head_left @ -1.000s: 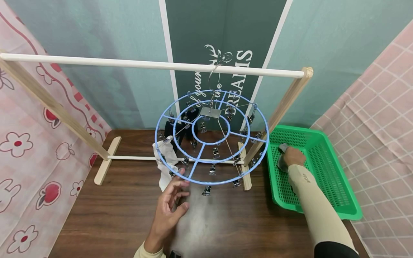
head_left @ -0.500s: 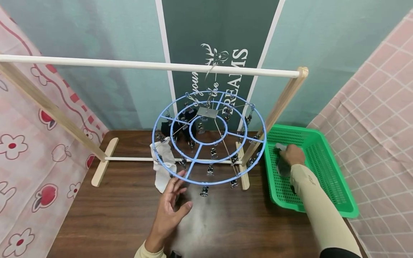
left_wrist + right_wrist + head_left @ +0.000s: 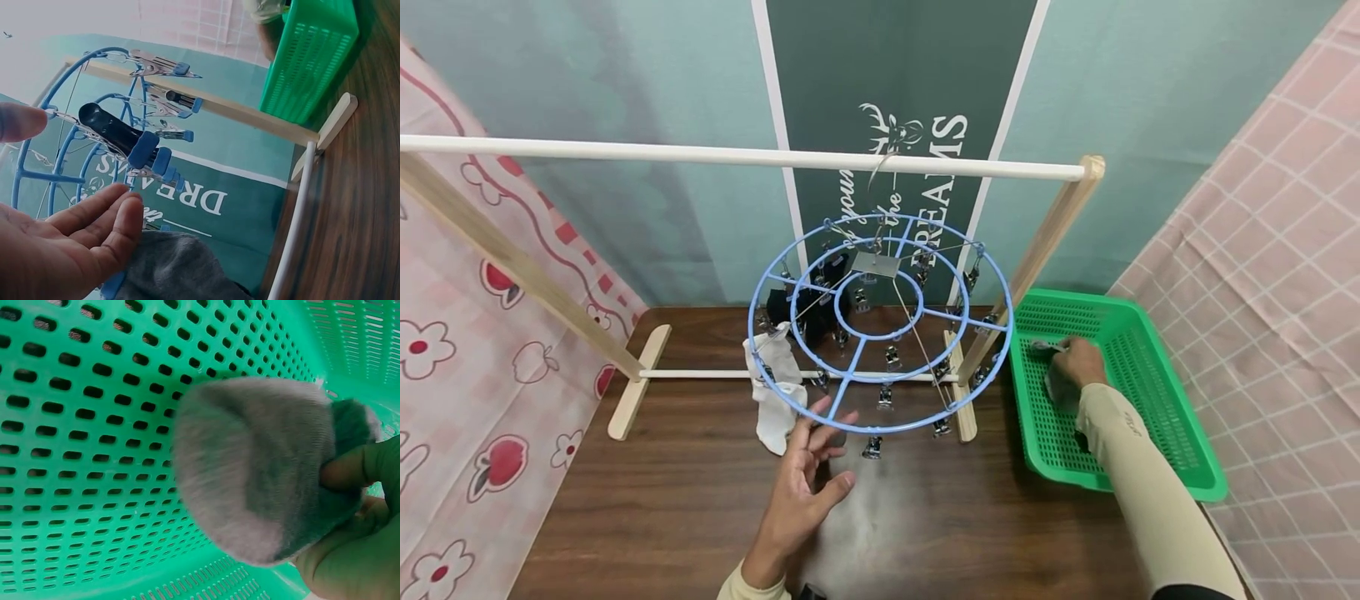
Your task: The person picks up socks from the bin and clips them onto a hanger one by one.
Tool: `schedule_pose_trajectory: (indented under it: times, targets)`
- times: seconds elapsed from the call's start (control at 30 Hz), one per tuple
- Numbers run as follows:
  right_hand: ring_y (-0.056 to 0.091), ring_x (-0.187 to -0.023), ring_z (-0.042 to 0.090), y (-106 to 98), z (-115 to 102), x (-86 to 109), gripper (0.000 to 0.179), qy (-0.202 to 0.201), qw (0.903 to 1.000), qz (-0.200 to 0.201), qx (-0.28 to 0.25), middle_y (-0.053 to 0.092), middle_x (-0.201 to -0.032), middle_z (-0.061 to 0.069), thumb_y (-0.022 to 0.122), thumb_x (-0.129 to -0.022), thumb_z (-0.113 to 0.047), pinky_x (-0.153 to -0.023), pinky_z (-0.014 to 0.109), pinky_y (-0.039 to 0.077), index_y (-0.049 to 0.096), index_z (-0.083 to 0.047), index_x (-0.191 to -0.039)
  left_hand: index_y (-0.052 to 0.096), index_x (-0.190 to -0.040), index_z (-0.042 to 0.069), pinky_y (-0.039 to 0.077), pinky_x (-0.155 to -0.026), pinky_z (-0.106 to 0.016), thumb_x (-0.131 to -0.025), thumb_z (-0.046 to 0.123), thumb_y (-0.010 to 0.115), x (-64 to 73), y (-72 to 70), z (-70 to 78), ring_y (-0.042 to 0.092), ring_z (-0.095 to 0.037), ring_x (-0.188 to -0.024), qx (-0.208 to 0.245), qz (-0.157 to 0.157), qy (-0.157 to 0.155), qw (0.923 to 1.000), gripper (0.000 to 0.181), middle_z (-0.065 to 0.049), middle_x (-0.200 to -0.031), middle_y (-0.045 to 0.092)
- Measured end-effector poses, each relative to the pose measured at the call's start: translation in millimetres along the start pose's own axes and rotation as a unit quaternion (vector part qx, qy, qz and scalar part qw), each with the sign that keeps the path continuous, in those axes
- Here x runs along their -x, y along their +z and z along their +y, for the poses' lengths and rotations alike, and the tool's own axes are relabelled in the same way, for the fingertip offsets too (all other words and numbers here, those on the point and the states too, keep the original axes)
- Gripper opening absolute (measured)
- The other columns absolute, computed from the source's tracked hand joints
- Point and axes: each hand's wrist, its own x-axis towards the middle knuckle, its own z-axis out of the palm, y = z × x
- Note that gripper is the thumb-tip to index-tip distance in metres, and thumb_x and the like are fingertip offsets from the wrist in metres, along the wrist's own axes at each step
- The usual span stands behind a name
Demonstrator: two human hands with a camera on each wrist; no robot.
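Note:
A blue round clip hanger (image 3: 880,429) hangs by its hook from the rack's white bar. Small metal clips (image 3: 872,448) dangle from its rings. My left hand (image 3: 801,492) is at the front of the outer ring, fingers loosely bent and apart, holding nothing; in the left wrist view a black clip with blue tips (image 3: 119,134) hangs just beyond the fingers. A white sock (image 3: 777,408) hangs beside this hand, and black socks (image 3: 790,310) hang further back. Inside the green basket (image 3: 1033,450), my right hand (image 3: 1081,362) pinches a grey sock (image 3: 250,469) between thumb and fingers.
The wooden rack's right post (image 3: 1052,250) stands between the hanger and the basket. A low white crossbar (image 3: 700,374) joins the rack's feet on the brown table (image 3: 647,517). Patterned cloths hang at both sides, and a teal-green backdrop (image 3: 700,225) behind.
The head view has turned slightly right. My left hand has shifted a little rightward along the ring, its fingers spreading. My right hand stays in the basket, moving slightly right with the grey sock.

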Motion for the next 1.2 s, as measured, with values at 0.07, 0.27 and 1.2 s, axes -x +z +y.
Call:
schedule_pose_trajectory:
  times: [0.07, 0.27, 1.2]
  targets:
    - [0.05, -0.065, 0.036, -0.2, 0.5, -0.1, 0.025, -0.005, 1.0, -0.004, -0.005, 0.056, -0.079, 0.026, 0.038, -0.087, -0.007, -0.058, 0.043, 0.042, 0.056, 0.01, -0.09, 0.019, -0.147, -0.004, 0.046, -0.09, -0.032, -0.082, -0.012, 0.061, -1.2, 1.5, 0.2, 0.053, -0.024, -0.121, 0.005, -0.009, 0.005, 0.9999, 0.078, -0.022, -0.129, 0.057]
    - [0.031, -0.047, 0.018, -1.0, -0.6, 3.6, 0.039, -0.007, 0.9992, 0.008, -0.037, 0.031, -0.051, 0.0, 0.036, -0.098, -0.018, -0.048, 0.033, 0.029, 0.036, -0.012, -0.059, 0.018, -0.148, 0.0, 0.047, -0.088, -0.033, -0.082, -0.01, 0.063, -3.5, 4.9, -1.5, 0.056, -0.019, -0.118, 0.006, -0.02, -0.002, 0.9998, 0.08, -0.027, -0.125, 0.058]
    - [0.058, -0.063, 0.024, -24.0, -24.7, 31.0, 0.027, -0.021, 0.9966, -0.051, -0.061, 0.061, -0.083, 0.02, 0.054, -0.098, -0.026, -0.052, 0.034, 0.048, 0.052, 0.0, -0.088, 0.036, -0.135, -0.012, 0.055, -0.081, -0.028, -0.083, -0.019, 0.058, -8.9, 17.8, -4.6, 0.065, -0.018, -0.101, 0.059, -0.03, -0.044, 0.9968, 0.057, -0.038, -0.111, 0.058]
